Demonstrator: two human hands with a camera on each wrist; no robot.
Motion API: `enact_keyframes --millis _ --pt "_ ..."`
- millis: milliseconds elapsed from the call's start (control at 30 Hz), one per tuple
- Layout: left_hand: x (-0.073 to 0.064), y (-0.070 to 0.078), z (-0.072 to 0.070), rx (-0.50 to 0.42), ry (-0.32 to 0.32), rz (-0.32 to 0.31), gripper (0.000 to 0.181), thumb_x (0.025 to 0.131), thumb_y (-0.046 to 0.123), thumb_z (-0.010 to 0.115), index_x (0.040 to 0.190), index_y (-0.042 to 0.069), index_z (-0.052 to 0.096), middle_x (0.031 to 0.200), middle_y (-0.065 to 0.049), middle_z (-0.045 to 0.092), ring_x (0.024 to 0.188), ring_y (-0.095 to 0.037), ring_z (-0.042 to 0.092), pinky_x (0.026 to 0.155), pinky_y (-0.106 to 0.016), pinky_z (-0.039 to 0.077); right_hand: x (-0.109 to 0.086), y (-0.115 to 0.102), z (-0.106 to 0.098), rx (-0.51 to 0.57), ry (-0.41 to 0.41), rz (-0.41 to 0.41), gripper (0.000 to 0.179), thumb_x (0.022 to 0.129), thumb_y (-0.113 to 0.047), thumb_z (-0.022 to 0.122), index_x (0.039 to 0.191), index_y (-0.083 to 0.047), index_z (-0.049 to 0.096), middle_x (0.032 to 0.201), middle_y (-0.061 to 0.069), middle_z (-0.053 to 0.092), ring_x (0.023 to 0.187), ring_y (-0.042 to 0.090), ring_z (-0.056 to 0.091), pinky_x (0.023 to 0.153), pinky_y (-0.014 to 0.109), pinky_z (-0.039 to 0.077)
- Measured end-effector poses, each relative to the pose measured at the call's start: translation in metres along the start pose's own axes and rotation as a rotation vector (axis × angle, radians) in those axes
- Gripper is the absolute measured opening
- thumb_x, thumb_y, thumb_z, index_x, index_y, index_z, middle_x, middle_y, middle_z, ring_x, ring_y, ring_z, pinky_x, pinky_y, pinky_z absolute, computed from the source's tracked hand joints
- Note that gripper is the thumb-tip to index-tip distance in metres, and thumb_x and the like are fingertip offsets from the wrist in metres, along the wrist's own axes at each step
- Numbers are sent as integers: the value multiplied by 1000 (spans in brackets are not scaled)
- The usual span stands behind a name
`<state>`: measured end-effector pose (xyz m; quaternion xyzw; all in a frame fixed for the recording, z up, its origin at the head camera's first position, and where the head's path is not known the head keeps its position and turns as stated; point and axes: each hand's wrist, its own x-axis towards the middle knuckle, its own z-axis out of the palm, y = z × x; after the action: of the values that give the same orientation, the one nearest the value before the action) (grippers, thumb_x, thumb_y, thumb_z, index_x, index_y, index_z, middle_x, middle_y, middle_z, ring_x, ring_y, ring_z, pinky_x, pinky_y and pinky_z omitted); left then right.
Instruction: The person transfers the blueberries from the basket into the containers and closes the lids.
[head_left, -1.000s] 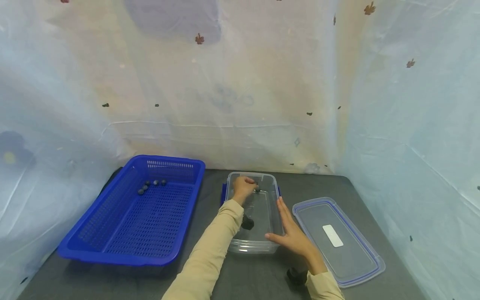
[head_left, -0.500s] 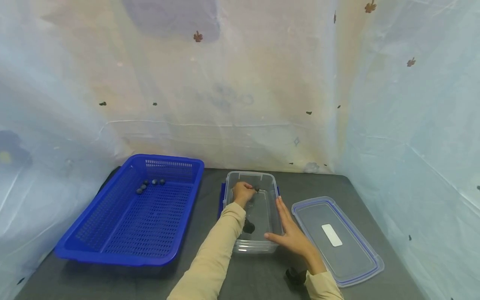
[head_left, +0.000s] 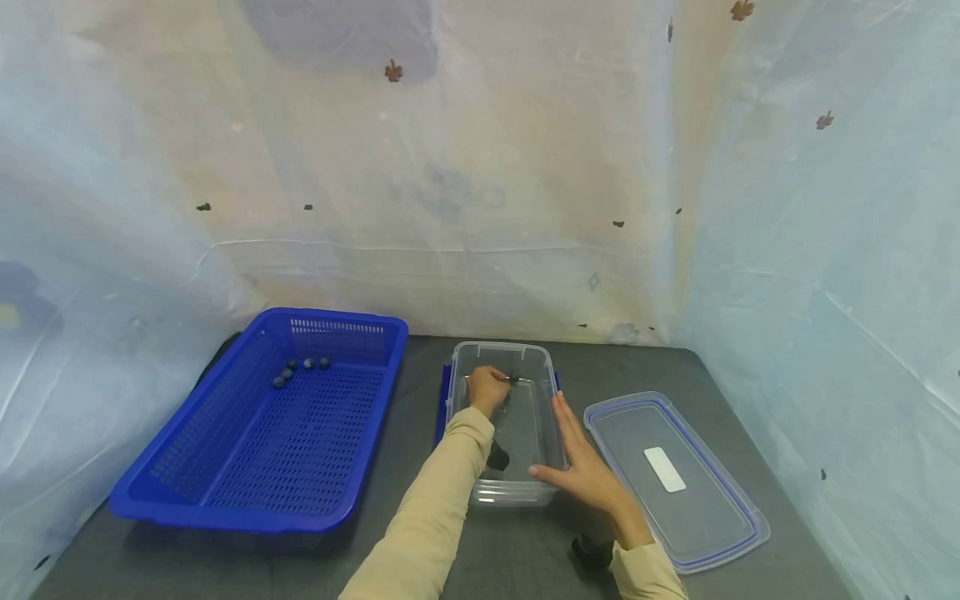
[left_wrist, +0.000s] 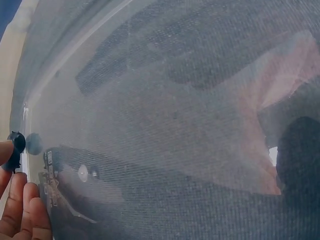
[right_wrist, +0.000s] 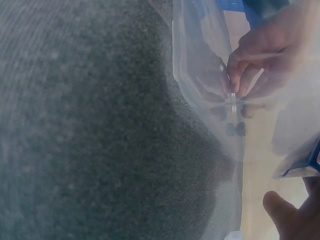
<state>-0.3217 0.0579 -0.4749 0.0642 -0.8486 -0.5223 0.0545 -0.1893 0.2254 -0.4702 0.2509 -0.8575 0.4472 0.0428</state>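
In the head view my left hand [head_left: 488, 388] reaches into a clear plastic container [head_left: 531, 429]. In the left wrist view its thumb and fingers pinch a dark blueberry [left_wrist: 12, 162], partly hidden by the thumb. Touching or just beyond that is another blueberry [left_wrist: 16, 141], its crown showing, with a faint reflection in the container wall. My right hand [head_left: 583, 468] lies against the container's right side, fingers straight and thumb spread toward the near rim. Only its thumb [right_wrist: 280, 210] and a bit of the hand show in the right wrist view.
A large blue slotted basket [head_left: 262, 450] stands on the left, several blueberries [head_left: 287, 373] near its back end. To the right lies a clear lid [head_left: 705, 508] with a blue seal and white label. Blue side latches [head_left: 442, 392] flank the container. Patterned sheeting [head_left: 480, 167] walls the grey table.
My left hand has shifted slightly toward me inside the container, its fingers still at the blueberries. The right hand stays where it was.
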Motion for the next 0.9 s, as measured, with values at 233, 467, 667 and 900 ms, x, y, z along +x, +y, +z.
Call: enact_keyframes --millis 233,467,667,900 --pt "0 -7 3 25 19 9 13 65 -9 74 73 -1 70 75 -11 66 91 -36 56 86 -42 46 -1 -1 1 -4 -4 20 108 81 -30 77 155 -5 4 160 20 -3 144 40 1 104 68 15" --pt "2 -10 4 23 22 13 13 64 -10 74 72 -1 70 76 -11 64 90 -36 53 85 -42 47 -1 -1 1 -7 -3 24 107 82 -34 76 156 -8 3 160 18 -3 144 39 2 105 67 16" --pt "2 -6 2 15 16 -5 12 64 -9 75 72 -1 70 77 -13 63 95 -39 53 86 -43 47 -1 0 0 -11 -1 25 107 81 -33 77 155 -2 5 160 18 -2 144 39 3 105 67 16" --pt "0 -4 1 -5 27 -6 13 63 -10 76 73 -2 70 75 -12 63 95 -39 52 86 -44 46 -1 0 0 -17 4 22 108 80 -30 78 155 -2 5 160 20 -1 144 40 3 105 67 16"
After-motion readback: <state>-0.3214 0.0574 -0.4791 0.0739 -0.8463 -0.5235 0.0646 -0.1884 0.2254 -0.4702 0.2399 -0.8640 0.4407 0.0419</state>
